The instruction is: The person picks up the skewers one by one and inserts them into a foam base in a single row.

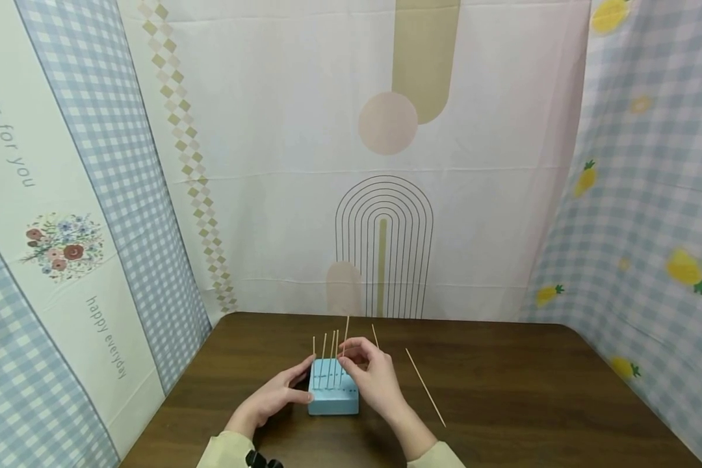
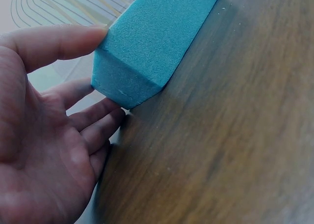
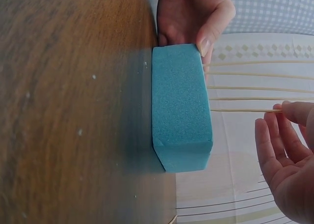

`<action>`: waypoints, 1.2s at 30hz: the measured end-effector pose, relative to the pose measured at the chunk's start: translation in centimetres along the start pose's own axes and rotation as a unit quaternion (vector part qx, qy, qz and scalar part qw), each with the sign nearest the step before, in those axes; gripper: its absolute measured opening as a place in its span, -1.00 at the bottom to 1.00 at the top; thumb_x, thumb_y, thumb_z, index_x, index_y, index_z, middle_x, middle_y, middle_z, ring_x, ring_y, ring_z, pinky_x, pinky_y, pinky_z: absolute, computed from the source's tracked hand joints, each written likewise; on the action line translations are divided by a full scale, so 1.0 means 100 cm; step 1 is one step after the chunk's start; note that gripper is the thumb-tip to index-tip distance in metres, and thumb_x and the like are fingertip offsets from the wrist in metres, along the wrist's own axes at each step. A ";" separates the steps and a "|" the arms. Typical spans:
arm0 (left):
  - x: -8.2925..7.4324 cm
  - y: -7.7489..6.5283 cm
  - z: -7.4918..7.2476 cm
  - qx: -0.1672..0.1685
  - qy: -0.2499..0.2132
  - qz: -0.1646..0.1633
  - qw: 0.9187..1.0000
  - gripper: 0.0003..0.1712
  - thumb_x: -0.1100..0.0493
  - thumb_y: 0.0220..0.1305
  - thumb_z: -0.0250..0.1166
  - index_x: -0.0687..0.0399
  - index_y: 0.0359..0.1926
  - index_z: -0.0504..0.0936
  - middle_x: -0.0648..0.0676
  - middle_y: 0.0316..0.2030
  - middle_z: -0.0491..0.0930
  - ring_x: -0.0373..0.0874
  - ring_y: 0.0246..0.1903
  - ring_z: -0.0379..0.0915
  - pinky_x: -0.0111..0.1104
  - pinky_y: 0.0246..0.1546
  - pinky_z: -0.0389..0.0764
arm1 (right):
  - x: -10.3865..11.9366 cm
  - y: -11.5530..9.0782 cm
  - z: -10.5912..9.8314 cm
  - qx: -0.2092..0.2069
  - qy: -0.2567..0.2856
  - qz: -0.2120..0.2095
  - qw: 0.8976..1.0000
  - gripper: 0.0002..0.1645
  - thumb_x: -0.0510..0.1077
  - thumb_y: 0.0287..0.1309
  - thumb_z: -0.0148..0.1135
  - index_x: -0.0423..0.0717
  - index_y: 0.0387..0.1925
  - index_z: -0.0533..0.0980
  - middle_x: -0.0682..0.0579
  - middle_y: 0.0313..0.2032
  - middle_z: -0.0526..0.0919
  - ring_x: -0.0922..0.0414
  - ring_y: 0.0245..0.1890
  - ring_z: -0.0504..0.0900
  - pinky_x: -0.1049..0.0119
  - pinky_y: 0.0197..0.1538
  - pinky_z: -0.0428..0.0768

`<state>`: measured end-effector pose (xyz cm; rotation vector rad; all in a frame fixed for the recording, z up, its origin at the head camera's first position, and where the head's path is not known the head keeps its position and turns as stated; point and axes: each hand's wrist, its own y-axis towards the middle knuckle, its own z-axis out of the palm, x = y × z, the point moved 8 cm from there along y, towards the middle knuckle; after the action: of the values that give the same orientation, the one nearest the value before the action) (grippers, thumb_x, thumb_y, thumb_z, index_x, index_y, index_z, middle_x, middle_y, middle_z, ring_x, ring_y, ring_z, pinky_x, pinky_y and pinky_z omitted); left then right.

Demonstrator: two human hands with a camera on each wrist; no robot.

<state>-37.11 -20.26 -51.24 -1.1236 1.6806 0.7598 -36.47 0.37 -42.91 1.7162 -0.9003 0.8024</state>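
Observation:
A light-blue foam block (image 1: 333,406) with rows of small holes in its top lies on the table. Several thin wooden skewers (image 3: 255,88) stand upright from it. My left hand (image 1: 273,395) grips the block's left end, its thumb at the top edge and its fingers along the side in the left wrist view. With thumb and fingertips, my right hand (image 1: 377,382) pinches another skewer (image 3: 240,110) partway up. That skewer's lower end meets the block's top in the right wrist view; how deep it sits I cannot tell.
On the brown wooden table (image 1: 503,403), one loose skewer (image 1: 425,387) lies to the right of my right hand. Another skewer (image 1: 375,335) shows behind that hand, partly hidden. Printed cloth (image 1: 269,162) hangs behind the table and at both sides.

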 end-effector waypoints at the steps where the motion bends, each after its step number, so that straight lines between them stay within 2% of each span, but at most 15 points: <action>1: -0.002 -0.001 0.001 -0.004 -0.010 -0.004 1.000 0.06 0.12 0.33 0.41 0.25 0.69 0.07 0.40 0.63 0.05 0.35 0.60 0.00 0.24 0.51 0.02 | 0.000 0.000 0.000 0.000 0.002 0.000 1.000 -0.83 -0.23 0.36 0.46 0.00 -0.06 0.68 0.07 -0.22 0.81 0.16 -0.24 0.72 0.32 -0.10 0.65; 5: -0.005 -0.002 0.002 -0.002 -0.012 -0.005 1.000 0.05 0.13 0.33 0.40 0.26 0.69 0.07 0.40 0.64 0.04 0.35 0.60 -0.01 0.24 0.51 0.01 | -0.002 0.001 0.000 0.000 -0.003 0.000 1.000 -0.84 -0.23 0.35 0.46 -0.04 -0.07 0.68 0.04 -0.23 0.80 0.18 -0.26 0.72 0.33 -0.11 0.66; 11: -0.005 -0.003 0.000 -0.003 -0.009 -0.004 1.000 0.06 0.12 0.31 0.41 0.24 0.69 0.09 0.39 0.64 0.04 0.35 0.60 0.00 0.23 0.51 0.00 | -0.002 0.001 0.002 0.000 -0.014 0.002 1.000 -0.82 -0.24 0.33 0.48 -0.15 -0.07 0.69 0.12 -0.23 0.79 0.18 -0.26 0.73 0.34 -0.12 0.67; 19: -0.002 -0.004 0.000 0.002 -0.014 -0.006 1.000 0.06 0.13 0.32 0.41 0.23 0.69 0.07 0.40 0.64 0.02 0.36 0.61 -0.02 0.24 0.51 0.01 | 0.002 -0.004 0.005 0.005 -0.018 -0.005 1.000 -0.81 -0.27 0.31 0.48 -0.13 -0.07 0.69 0.13 -0.28 0.79 0.19 -0.29 0.73 0.37 -0.17 0.67; 29: -0.002 -0.005 0.000 0.000 -0.016 -0.005 1.000 0.06 0.14 0.31 0.41 0.23 0.69 0.07 0.40 0.64 0.02 0.37 0.60 -0.02 0.25 0.51 0.00 | 0.001 -0.006 0.009 0.018 -0.021 -0.021 0.999 -0.78 -0.36 0.32 0.43 -0.14 -0.04 0.65 0.00 -0.24 0.84 0.11 -0.22 0.81 0.34 -0.13 0.70; 36: -0.003 -0.004 0.000 0.002 -0.014 -0.002 1.000 0.08 0.13 0.29 0.42 0.25 0.69 0.07 0.40 0.64 0.03 0.37 0.60 -0.03 0.21 0.50 0.00 | -0.004 -0.007 0.013 0.023 -0.051 -0.020 0.998 -0.83 -0.33 0.34 0.42 -0.12 -0.08 0.65 0.09 -0.26 0.82 0.21 -0.24 0.77 0.33 -0.13 0.70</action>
<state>-36.66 -20.29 -50.96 -1.1078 1.6560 0.7663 -35.98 -0.61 -43.90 1.8224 -0.9203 0.7195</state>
